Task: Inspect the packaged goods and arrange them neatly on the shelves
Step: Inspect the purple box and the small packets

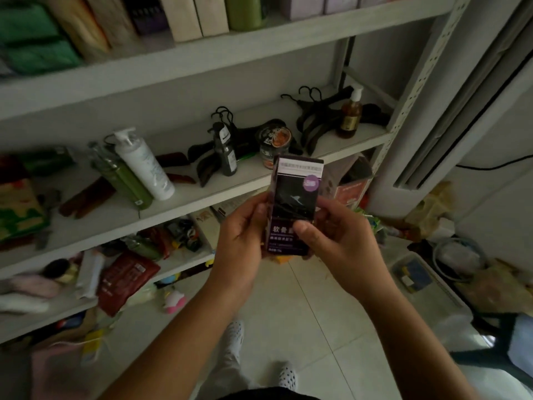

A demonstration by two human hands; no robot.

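Note:
A dark purple and black box (294,194) with a white top band and a round purple sticker stands upright in front of me, level with the middle shelf (202,194). My left hand (242,235) grips its left side with curled fingers. My right hand (331,235) grips its right side, the thumb pressed on the lower front label. The box's front faces me. Its bottom edge is partly hidden by my fingers.
The middle shelf holds a white pump bottle (144,166), green bottles (124,180), a dark spray bottle (226,148), a jar (274,142), black hangers (314,119) and an amber pump bottle (350,116). The lower shelf (178,265) carries a red pouch (127,280) and mixed packets. Clutter lies on the floor at right.

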